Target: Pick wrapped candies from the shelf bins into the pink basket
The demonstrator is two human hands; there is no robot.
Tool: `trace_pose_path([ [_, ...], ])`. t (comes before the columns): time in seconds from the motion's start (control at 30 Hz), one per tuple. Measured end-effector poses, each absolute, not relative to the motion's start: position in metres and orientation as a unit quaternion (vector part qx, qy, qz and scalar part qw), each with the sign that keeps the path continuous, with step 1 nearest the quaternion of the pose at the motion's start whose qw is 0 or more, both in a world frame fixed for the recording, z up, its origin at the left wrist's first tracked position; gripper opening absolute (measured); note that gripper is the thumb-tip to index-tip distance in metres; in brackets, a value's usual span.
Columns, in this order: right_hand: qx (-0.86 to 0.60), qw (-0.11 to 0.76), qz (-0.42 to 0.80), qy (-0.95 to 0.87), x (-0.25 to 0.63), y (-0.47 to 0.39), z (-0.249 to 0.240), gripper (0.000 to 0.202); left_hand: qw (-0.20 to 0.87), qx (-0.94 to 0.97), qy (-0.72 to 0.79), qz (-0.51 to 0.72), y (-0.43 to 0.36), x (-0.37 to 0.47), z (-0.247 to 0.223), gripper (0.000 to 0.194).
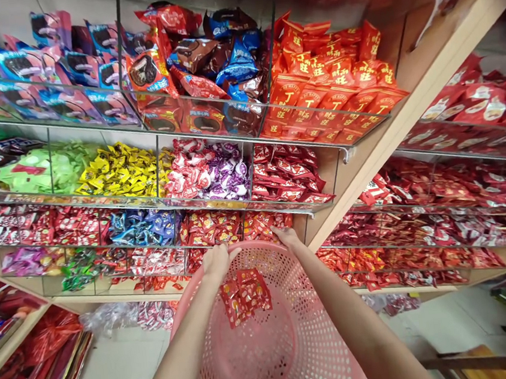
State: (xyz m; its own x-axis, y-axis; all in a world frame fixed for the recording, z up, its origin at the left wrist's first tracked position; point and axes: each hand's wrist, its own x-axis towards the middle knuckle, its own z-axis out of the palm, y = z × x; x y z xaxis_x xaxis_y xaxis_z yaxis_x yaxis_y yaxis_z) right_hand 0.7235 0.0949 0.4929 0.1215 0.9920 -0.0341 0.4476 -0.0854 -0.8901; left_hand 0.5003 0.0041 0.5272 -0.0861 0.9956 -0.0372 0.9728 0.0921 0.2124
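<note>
A round pink plastic basket (pixel 322 327) with many holes is in front of me, its far rim up against the lower candy bins. My left hand (pixel 218 261) is closed on the far left of that rim, with the thumb over the inner side. On the far right of the rim is my right hand (pixel 287 238), its fingers bent over the edge close to a bin of red packets (pixel 263 224); they are partly hidden. Several small red candy packets (pixel 246 296) lie together inside the basket, towards its far wall.
Clear-walled shelves hold wrapped sweets: orange-red packets (pixel 332 78), yellow candies (pixel 119 170), purple candies (pixel 228 171) and blue packets (pixel 143 226). A slanting wooden upright (pixel 368 168) divides off more red packs (pixel 478 96) at right. Plastic bags (pixel 113 317) lie below the lowest shelf.
</note>
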Motion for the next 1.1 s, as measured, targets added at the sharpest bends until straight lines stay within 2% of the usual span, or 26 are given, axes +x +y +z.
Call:
trace_pose_path([
  [0.13, -0.634, 0.402, 0.445, -0.489, 0.726, 0.094, 0.494, 0.027, 0.088, 0.671, 0.734, 0.062, 0.004, 0.501, 0.528, 0.067],
  [0.27, -0.623, 0.44, 0.48, -0.433, 0.727, 0.092, 0.494, 0.027, 0.073, 0.679, 0.727, 0.066, 0.005, 0.5, 0.525, 0.066],
  [0.53, -0.604, 0.534, 0.462, -0.37, 0.732, 0.082, 0.494, 0.021, 0.067, 0.683, 0.724, 0.07, 0.004, 0.499, 0.522, 0.068],
  [0.77, -0.568, 0.587, 0.424, -0.392, 0.742, 0.056, 0.5, 0.037, 0.076, 0.679, 0.727, 0.068, 0.005, 0.499, 0.524, 0.068],
  [0.97, -0.503, 0.58, 0.368, -0.524, 0.752, 0.02, 0.526, 0.036, 0.086, 0.674, 0.731, 0.06, 0.006, 0.5, 0.527, 0.069],
  [1.03, -0.473, 0.537, 0.393, -0.577, 0.75, 0.01, 0.536, 0.032, 0.082, 0.676, 0.73, 0.064, 0.006, 0.5, 0.527, 0.068],
  [1.1, -0.442, 0.456, 0.436, -0.637, 0.745, 0.003, 0.542, 0.029, 0.079, 0.677, 0.728, 0.069, 0.007, 0.5, 0.526, 0.067],
])
